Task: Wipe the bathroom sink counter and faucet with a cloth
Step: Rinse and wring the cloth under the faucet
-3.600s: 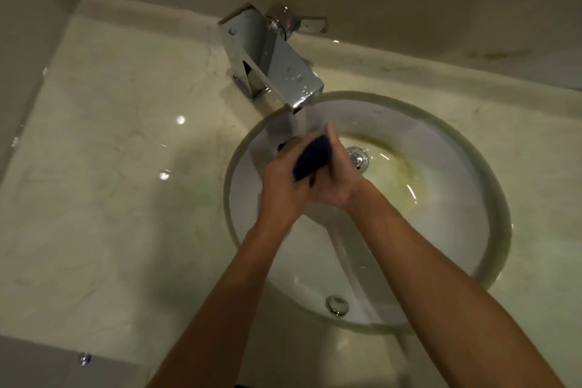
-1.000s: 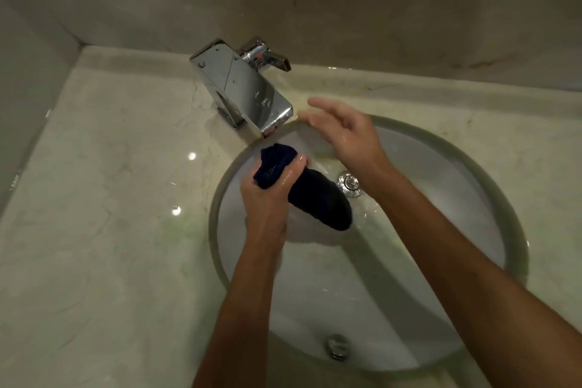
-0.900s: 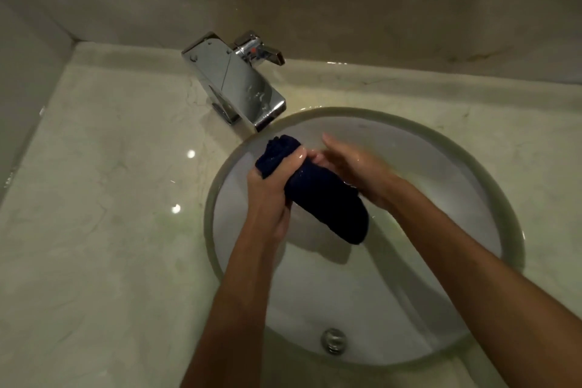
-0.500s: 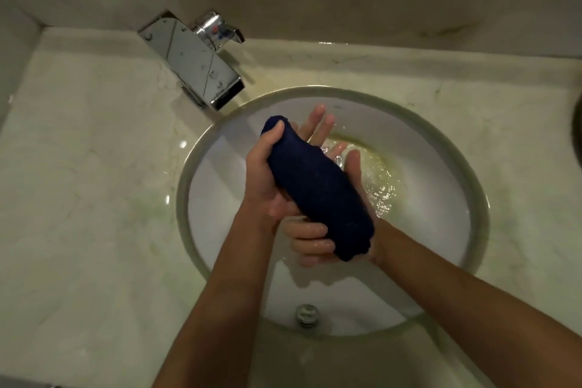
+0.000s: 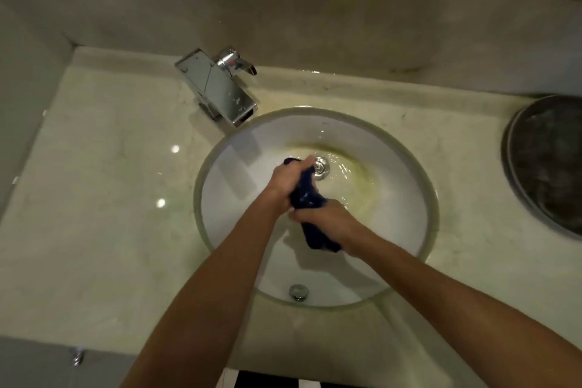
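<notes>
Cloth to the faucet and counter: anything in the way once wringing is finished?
Nothing visible. Both hands, left hand and right hand, grip the dark cloth over the sink. The basin between it and the faucet is open, as is the counter leftward.

Single head view, steeply down over sink (image 5: 431, 198), close.
</notes>
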Motion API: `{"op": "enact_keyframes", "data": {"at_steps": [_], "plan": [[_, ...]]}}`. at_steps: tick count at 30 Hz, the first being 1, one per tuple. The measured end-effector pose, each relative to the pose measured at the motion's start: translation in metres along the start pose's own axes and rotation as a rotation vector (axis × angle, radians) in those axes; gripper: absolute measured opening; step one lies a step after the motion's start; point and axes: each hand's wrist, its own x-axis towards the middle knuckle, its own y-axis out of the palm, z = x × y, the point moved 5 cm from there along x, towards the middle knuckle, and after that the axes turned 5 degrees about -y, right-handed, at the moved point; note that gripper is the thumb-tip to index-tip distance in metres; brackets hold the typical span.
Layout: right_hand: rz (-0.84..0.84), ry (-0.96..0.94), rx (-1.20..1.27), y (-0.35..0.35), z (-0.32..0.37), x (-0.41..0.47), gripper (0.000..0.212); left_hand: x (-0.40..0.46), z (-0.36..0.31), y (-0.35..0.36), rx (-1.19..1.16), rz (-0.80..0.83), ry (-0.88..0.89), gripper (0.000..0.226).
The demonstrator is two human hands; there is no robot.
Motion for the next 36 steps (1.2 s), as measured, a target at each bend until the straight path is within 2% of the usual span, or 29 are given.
{"op": "enact_keyframes", "data": {"at_steps": [3,6,9,11,14,16,18,21,26,29,31,33,36], "plan": [[-0.137,-0.05,-0.44,0.008,-0.01,0.013,0.03,0.005,0.005,-0.005,0.327,-0.262,0.103,0.028],[-0.213,-0.06,-0.631,0.019,-0.01,0.014,0.041,-0.002,0.006,-0.008,0.51,-0.376,0.133,0.032],[-0.246,-0.063,-0.588,0.026,-0.003,0.012,0.042,-0.011,-0.008,-0.01,0.565,-0.382,0.171,0.03],[-0.225,-0.062,-0.451,0.027,0.003,0.007,0.043,-0.017,-0.02,-0.013,0.536,-0.318,0.182,0.032],[0.019,-0.01,-0.183,0.033,0.013,-0.005,0.046,-0.02,-0.025,-0.026,0.354,-0.249,0.124,0.028],[0.124,0.011,-0.154,0.037,0.015,-0.013,0.041,-0.023,-0.021,-0.031,0.297,-0.212,0.076,0.026],[0.049,0.021,-0.242,0.039,0.011,-0.015,0.039,-0.025,-0.014,-0.031,0.279,-0.181,0.05,0.026],[-0.169,-0.009,-0.448,0.043,0.003,-0.018,0.03,-0.026,-0.004,-0.031,0.293,-0.169,0.041,0.024],[-0.231,-0.057,-0.455,0.044,-0.003,-0.022,0.028,-0.025,0.005,-0.034,0.26,-0.198,0.035,0.029],[-0.13,-0.054,-0.351,0.036,0.006,-0.028,0.027,-0.035,-0.003,-0.031,0.11,-0.033,-0.029,0.035],[0.012,0.03,-0.049,0.03,0.009,-0.036,0.026,-0.051,-0.011,-0.029,-0.018,0.221,-0.132,0.037],[0.1,0.102,0.258,0.02,0.01,-0.045,0.024,-0.068,-0.021,-0.032,-0.194,0.455,-0.161,0.031],[0.311,0.133,0.696,0.013,0.01,-0.051,0.035,-0.081,-0.029,-0.041,-0.312,0.608,-0.061,0.037]]}}
